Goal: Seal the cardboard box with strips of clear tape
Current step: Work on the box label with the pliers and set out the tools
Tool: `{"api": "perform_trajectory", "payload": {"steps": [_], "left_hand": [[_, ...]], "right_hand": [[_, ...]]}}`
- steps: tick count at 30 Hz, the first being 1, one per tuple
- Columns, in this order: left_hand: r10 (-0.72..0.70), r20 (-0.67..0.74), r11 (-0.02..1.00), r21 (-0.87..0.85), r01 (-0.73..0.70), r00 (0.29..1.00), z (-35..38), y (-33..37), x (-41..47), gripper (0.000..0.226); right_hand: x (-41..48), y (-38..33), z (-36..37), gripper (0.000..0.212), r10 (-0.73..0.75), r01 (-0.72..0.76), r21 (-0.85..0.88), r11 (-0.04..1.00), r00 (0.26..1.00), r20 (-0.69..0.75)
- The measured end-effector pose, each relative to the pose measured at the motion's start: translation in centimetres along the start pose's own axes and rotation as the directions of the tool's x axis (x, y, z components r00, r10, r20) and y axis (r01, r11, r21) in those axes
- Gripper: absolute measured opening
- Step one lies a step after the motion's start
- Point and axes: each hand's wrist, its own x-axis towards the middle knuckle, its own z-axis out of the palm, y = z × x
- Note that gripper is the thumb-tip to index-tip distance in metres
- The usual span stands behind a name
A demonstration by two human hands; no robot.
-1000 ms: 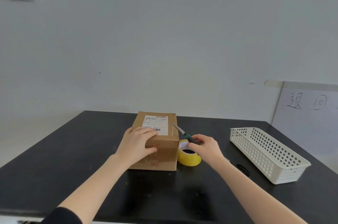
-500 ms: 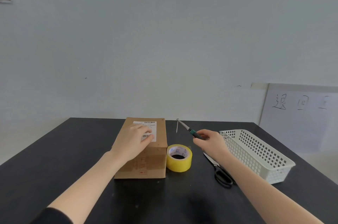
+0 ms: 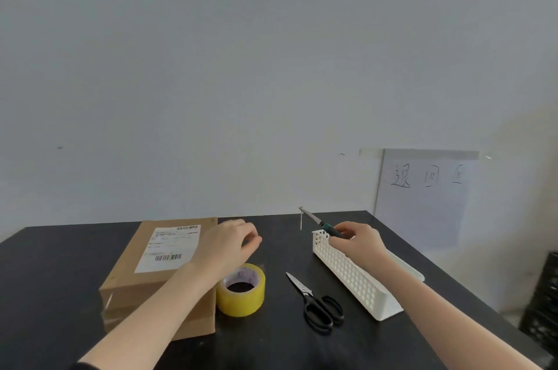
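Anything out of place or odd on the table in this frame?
Nothing is spilled or damaged. One oddity: the right hand holds a green-handled knife above the white basket, though the scissors lie unused on the table. The left hand hovers loosely curled between the cardboard box and tape roll.

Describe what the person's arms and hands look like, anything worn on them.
Both hands, left hand and right hand, are bare: no gloves, rings or watch visible. The forearms are uncovered; only a dark sleeve edge shows near the left elbow at the frame's bottom.
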Motion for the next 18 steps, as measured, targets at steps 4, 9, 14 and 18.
{"api": "perform_trajectory", "payload": {"steps": [4,9,14,18], "left_hand": [[0.060,0.030,0.998,-0.021,-0.060,0.998,2.2,2.1,1.6,0.022],[0.092,0.083,0.995,-0.040,-0.089,0.992,5.0,4.3,3.5,0.022],[0.119,0.138,0.992,-0.059,-0.111,0.983,7.9,6.0,4.9,0.022],[0.137,0.173,0.989,-0.077,-0.126,0.975,9.9,6.9,5.6,0.022]], "right_hand": [[0.9,2.3,-2.7,0.021,0.037,-0.037,-0.080,0.996,0.999,-0.007],[1.9,4.9,-5.5,0.016,0.080,-0.086,-0.173,0.981,0.996,-0.041],[2.5,7.7,-7.5,0.015,0.154,-0.160,-0.237,0.958,0.987,-0.044],[2.6,9.3,-8.1,0.018,0.208,-0.212,-0.312,0.926,0.977,-0.046]]}}
